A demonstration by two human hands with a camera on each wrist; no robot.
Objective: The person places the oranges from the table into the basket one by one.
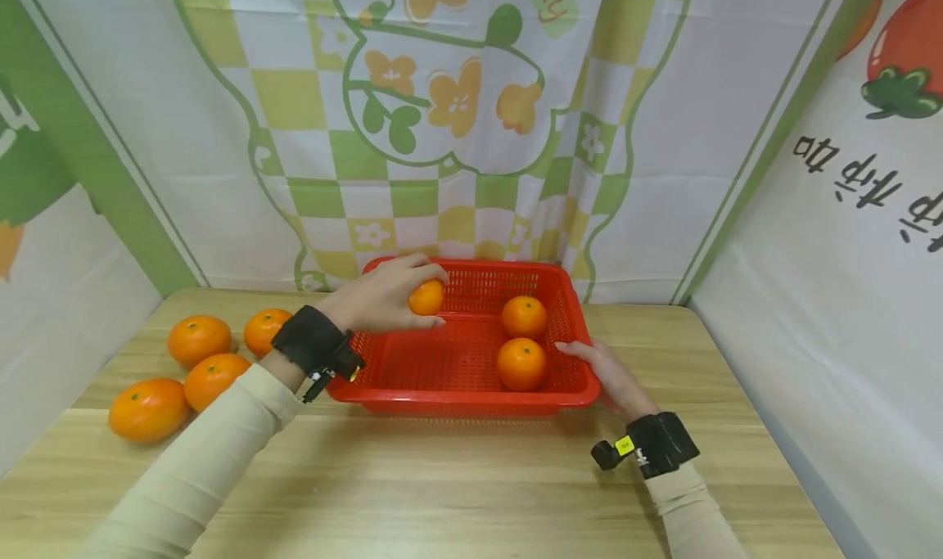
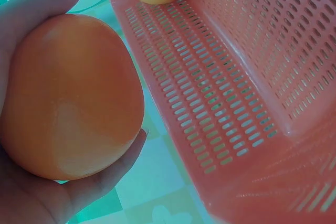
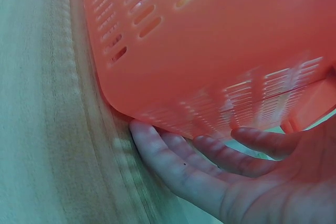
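My left hand (image 1: 383,293) grips an orange (image 1: 426,297) above the left part of a red plastic basket (image 1: 457,397). In the left wrist view the thumb and fingers curl round this orange (image 2: 73,98), apart from the slotted basket wall (image 2: 194,82). At the basket's right end my right hand (image 1: 615,375) holds the rim, thumb over the inner side. The right wrist view shows its fingers (image 3: 173,171) bent along the outer wall, near the bottom. Inside the basket, on the right, lie two more oranges, a rear orange (image 1: 524,317) and a front orange (image 1: 521,364).
Several oranges lie on the wooden table (image 1: 442,485) to the left, among them a front one (image 1: 149,410) and a back one (image 1: 199,340). A patterned curtain (image 1: 457,191) hangs right behind the basket. Printed panels (image 1: 832,240) stand along both sides.
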